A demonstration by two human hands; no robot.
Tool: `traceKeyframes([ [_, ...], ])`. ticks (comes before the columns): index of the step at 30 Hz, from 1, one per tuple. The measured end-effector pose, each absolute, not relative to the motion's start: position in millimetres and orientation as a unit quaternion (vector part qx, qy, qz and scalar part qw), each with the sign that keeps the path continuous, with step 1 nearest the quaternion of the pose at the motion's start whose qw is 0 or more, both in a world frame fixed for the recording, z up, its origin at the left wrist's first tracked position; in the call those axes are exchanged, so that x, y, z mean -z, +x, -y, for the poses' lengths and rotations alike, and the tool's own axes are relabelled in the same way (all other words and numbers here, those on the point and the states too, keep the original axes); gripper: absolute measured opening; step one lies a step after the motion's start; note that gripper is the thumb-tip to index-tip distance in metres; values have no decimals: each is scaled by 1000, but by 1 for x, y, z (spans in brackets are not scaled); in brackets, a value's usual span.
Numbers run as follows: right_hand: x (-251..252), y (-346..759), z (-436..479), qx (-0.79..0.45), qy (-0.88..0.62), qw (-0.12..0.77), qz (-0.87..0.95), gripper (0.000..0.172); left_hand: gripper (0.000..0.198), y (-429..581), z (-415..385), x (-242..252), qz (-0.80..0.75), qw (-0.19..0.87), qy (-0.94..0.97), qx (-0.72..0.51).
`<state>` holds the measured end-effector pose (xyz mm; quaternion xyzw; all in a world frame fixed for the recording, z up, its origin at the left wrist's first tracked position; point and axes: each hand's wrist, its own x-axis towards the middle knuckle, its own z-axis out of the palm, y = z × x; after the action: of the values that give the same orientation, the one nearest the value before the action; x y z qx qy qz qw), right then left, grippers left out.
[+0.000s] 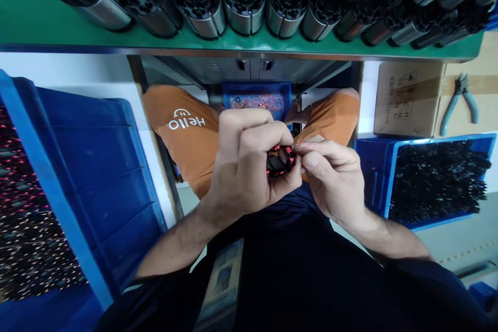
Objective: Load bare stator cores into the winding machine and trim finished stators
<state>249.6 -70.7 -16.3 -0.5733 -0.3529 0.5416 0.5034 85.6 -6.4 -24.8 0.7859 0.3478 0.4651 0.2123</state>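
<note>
My left hand (247,166) is closed around a small round black part with red copper windings (279,160), held above my lap. My right hand (330,176) pinches at the part's right edge with thumb and forefinger; what lies between those fingertips is too small to make out. Both hands sit in front of my orange shorts (187,129) and dark shirt.
A green bench (35,15) above carries a row of metal cylinders (245,10). A big blue bin (89,166) of wound parts stands left, a blue bin (389,176) of black parts right. A small blue tray (257,97) lies under the bench. Pliers (461,101) rest on cardboard boxes (404,98).
</note>
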Motion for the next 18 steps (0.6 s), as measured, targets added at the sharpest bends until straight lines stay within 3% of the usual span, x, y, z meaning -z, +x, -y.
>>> traceKeyframes([
  [6, 24, 249, 71, -567, -548, 531, 310, 13, 36, 87, 11, 40, -351, 176, 809, -437],
  [11, 20, 260, 70, -575, -548, 496, 351, 12, 30, 90, 12, 43, -344, 174, 807, -447],
  [16, 2, 283, 54, -534, -539, 430, 489, 16, 26, 85, 17, 23, -352, 260, 793, -423],
  [18, -10, 296, 43, -482, -528, 383, 585, 14, 19, 84, 15, 20, -356, 367, 768, -386],
])
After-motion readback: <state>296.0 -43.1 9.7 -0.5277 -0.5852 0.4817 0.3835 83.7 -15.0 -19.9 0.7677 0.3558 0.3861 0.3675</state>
